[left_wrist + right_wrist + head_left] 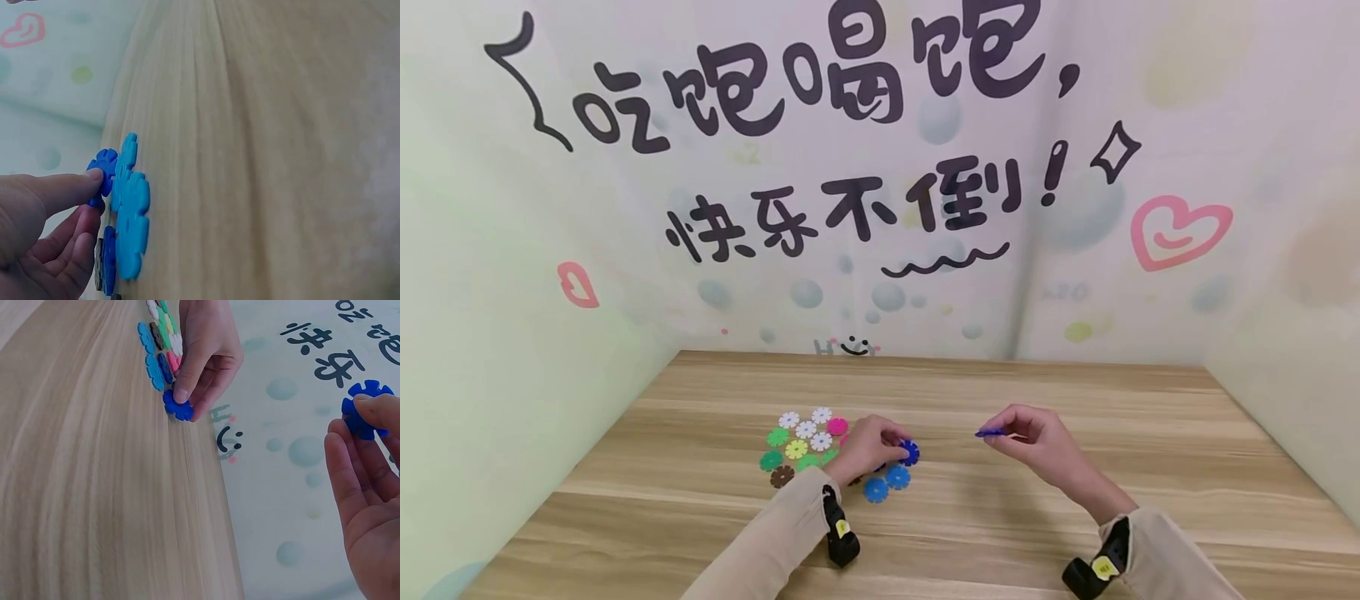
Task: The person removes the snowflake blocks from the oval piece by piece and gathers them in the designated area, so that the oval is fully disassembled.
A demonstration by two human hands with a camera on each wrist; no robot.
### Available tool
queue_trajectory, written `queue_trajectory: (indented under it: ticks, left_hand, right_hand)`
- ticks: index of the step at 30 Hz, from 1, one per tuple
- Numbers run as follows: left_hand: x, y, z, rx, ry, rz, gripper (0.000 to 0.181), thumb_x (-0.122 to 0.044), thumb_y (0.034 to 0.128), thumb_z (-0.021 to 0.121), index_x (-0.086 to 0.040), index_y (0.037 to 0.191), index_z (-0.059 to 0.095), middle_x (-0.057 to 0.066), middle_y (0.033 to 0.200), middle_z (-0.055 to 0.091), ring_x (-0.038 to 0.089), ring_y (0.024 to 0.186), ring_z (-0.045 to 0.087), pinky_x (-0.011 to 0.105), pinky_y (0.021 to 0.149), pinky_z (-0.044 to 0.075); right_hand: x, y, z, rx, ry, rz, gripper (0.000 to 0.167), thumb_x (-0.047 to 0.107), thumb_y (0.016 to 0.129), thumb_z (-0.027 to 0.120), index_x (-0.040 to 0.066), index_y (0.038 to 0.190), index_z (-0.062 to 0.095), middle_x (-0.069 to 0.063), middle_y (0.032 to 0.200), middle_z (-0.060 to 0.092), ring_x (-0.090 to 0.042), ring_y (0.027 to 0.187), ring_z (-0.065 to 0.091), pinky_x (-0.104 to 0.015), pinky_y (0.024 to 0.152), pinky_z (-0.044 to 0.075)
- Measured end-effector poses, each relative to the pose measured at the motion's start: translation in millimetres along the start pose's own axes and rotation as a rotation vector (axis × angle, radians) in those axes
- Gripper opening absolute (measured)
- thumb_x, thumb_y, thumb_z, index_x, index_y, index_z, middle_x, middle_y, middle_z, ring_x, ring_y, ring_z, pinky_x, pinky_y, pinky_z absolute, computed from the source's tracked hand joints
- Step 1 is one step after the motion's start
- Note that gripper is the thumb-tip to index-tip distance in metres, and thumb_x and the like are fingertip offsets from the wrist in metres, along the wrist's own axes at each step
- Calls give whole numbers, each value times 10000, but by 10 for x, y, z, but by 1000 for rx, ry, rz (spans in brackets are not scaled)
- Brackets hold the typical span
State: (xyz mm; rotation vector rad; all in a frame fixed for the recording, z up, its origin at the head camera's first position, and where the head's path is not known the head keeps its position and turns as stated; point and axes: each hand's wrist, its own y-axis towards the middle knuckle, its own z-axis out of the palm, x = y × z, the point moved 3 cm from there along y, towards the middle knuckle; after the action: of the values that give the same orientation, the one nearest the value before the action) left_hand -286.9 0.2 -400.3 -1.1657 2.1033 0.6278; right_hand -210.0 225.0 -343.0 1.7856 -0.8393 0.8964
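Over the right side of a group of flat, notched snowflake discs, my left hand point(867, 447) pinches a dark blue disc point(911, 452) between thumb and fingers. In the left wrist view, that disc point(107, 164) is tilted up beside two light blue discs. My right hand point(1043, 440) pinches a second dark blue disc point(354, 420) by thumb and fingertips, held up above the table, apart from the group. Close to the left hand lie two light blue discs point(876, 490) and another dark blue disc point(109, 259). Part of the group is hidden behind the left hand.
White discs point(806, 430), green discs point(771, 461), a yellow disc point(796, 449), a brown disc point(782, 477) and a pink disc point(837, 427) lie left of the left hand. The wooden table point(970, 550) meets a printed backdrop point(925, 317) at the rear.
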Motion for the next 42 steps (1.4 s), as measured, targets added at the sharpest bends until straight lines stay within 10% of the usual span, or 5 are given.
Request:
queue_trajectory:
  ticks: [10,29,42]
  left_hand:
    - [-49,-31,-30,-55,-31,52,196,-100,794,654,-17,971,664,23,820,638,94,694,564,189,590,473]
    - [-987,-434,-62,-75,-355,308,162,-15,796,633,71,932,644,163,892,642,214,780,621,211,664,510]
    - [-751,-389,-29,-61,-357,314,110,-53,810,630,17,888,666,106,852,653,78,714,603,210,633,512]
  right_hand:
    - [-12,11,46,5,-19,-4,64,-29,806,601,-55,864,598,-30,847,633,-126,757,608,-255,648,520]
    - [-91,38,215,58,31,-17,67,-29,804,605,-54,865,597,-90,830,627,-125,746,606,-262,649,520]
    - [-43,45,341,110,30,-29,64,-24,802,610,-58,850,587,-99,796,623,-88,701,593,-236,605,512]
